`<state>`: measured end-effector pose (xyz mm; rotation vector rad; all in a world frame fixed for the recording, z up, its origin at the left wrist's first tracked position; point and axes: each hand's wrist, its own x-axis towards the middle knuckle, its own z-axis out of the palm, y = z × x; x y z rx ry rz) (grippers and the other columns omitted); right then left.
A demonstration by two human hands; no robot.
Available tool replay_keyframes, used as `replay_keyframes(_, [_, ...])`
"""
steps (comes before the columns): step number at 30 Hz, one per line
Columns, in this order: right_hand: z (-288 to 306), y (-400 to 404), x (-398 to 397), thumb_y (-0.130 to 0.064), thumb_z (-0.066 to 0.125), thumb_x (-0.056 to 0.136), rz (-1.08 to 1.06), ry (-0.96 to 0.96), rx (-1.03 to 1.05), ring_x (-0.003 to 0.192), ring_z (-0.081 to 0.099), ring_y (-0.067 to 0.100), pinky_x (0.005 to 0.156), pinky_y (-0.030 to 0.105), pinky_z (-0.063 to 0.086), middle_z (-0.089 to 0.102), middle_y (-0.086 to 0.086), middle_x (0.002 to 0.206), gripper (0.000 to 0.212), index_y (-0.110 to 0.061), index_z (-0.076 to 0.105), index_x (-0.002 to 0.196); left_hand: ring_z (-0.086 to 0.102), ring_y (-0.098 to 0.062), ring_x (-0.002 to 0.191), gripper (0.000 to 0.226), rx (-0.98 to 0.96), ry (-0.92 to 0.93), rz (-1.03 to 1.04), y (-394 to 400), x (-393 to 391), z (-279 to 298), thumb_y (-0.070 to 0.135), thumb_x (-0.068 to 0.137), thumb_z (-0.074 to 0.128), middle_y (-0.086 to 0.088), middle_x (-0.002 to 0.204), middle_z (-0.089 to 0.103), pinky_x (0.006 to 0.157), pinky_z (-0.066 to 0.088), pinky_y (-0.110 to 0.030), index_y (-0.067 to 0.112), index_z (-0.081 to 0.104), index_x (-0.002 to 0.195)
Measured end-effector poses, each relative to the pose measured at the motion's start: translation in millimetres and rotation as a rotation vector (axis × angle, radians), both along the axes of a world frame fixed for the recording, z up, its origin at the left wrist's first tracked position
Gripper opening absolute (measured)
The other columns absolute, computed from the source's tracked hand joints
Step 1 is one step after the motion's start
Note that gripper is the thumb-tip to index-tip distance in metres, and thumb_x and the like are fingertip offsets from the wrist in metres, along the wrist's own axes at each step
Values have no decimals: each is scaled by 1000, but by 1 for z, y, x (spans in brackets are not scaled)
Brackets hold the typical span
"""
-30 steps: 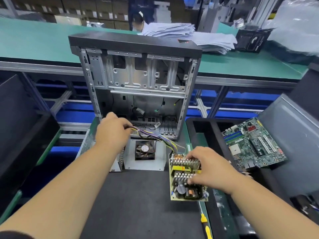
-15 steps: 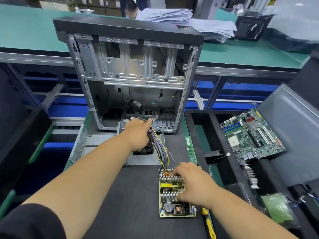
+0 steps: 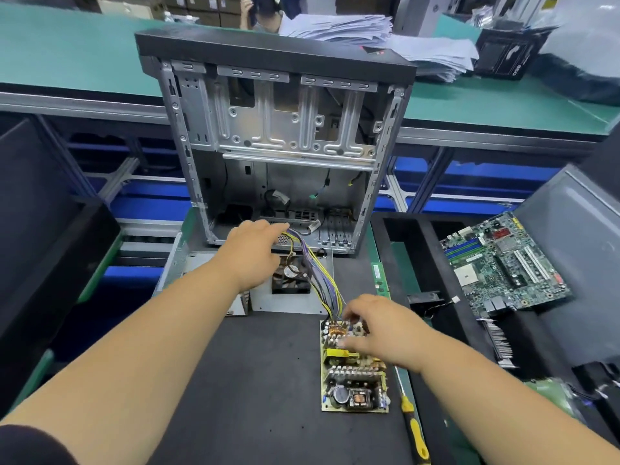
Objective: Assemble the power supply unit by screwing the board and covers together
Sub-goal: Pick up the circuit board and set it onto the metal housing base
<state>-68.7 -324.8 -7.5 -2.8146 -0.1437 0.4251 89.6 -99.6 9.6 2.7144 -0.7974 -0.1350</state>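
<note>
The power supply board (image 3: 354,370) lies flat on the dark mat (image 3: 235,380), near and a little right of centre, its coils, heat sinks and yellow transformer facing up. The right hand (image 3: 382,330) rests on the far end of the board, fingers curled down onto the components there; whether they pinch any one part cannot be told. From that far end a wire bundle (image 3: 315,273) of purple, yellow and black leads runs up and left to the left hand (image 3: 255,253), which grips the bundle's far end with fingers closed around it, just in front of the open computer case (image 3: 278,135). Below that hand a metal cover plate (image 3: 288,300) with a black fan (image 3: 290,275) lies flat on the mat, between the case and the board, and a second bent metal cover (image 3: 181,263) sits to its left at the mat's edge. The case stands upright at the far side of the mat, its side open toward the viewer. A screwdriver (image 3: 414,427) with a yellow and black handle lies just right of the board. Further right, a green motherboard (image 3: 503,266) rests tilted in a black tray (image 3: 396,236). Beyond the case a green bench (image 3: 67,55) carries a stack of papers (image 3: 352,28).
</note>
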Motion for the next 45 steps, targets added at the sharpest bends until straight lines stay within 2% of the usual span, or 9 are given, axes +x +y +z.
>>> replay_keyframes(4, [12, 20, 23, -48, 66, 87, -39, -80, 93, 92, 55, 7, 81, 27, 47, 56, -16, 99, 22, -33, 64, 103, 54, -16, 103, 52, -273, 25, 106, 41, -8, 10, 8, 88, 51, 7, 112, 55, 88, 42, -29, 29, 56, 135])
replay_keyframes(8, [20, 51, 49, -40, 65, 89, -34, -120, 170, 80, 56, 2, 74, 31, 51, 61, -16, 89, 4, -37, 64, 88, 54, -6, 97, 44, -374, 6, 238, 92, -14, 8, 10, 88, 53, 13, 107, 57, 87, 44, -27, 33, 62, 124])
replay_keyframes(13, [22, 95, 78, -37, 62, 90, 19, -139, 188, 83, 58, 5, 73, 30, 50, 63, -15, 89, 7, -33, 65, 86, 54, -5, 88, 44, -413, -15, 439, 144, -21, -5, 12, 84, 57, 20, 97, 53, 86, 47, -32, 32, 63, 123])
replay_keyframes(18, [16, 129, 97, -30, 60, 91, 26, -179, 163, 84, 55, 8, 67, 26, 40, 57, -17, 87, 7, -33, 65, 88, 59, -10, 87, 39, -405, 84, 654, 171, -22, -31, 30, 82, 67, 16, 99, 56, 79, 47, -31, 29, 60, 121])
replay_keyframes(25, [0, 148, 111, -26, 61, 90, 117, -201, -12, 118, 45, 21, 101, 34, 40, 55, -7, 128, 37, -27, 62, 128, 62, -10, 87, 42, -371, 259, 670, 169, -7, -53, 39, 87, 62, 15, 91, 66, 69, 44, -28, 33, 55, 128])
replay_keyframes(32, [-13, 156, 115, -23, 62, 91, 90, -213, 51, 115, 47, 19, 100, 31, 40, 53, -4, 119, 34, -21, 65, 125, 62, -13, 86, 28, -265, 265, 640, 168, -2, -46, 27, 81, 62, 13, 90, 65, 73, 52, -30, 29, 63, 109])
replay_keyframes(37, [-15, 162, 112, -19, 62, 91, 73, -211, 117, 100, 51, 15, 88, 23, 42, 50, -3, 111, 30, -18, 66, 121, 64, -8, 75, 19, -267, 316, 658, 176, -15, -46, 27, 72, 65, 12, 74, 68, 71, 56, -34, 30, 59, 90])
replay_keyframes(41, [-14, 173, 104, -10, 57, 91, 104, -262, 75, 101, 53, 18, 84, 23, 42, 53, -1, 111, 31, -15, 67, 119, 67, -18, 68, 26, -277, 432, 697, 182, -25, -48, 28, 60, 64, 5, 71, 71, 69, 57, -38, 23, 59, 85])
replay_keyframes(45, [-21, 204, 88, -12, 58, 90, 142, -316, 181, 97, 57, 23, 77, 29, 44, 57, 0, 109, 25, -17, 69, 112, 66, -15, 62, 34, -293, 525, 699, 183, -23, -50, 32, 57, 67, 4, 70, 71, 68, 57, -36, 24, 56, 87])
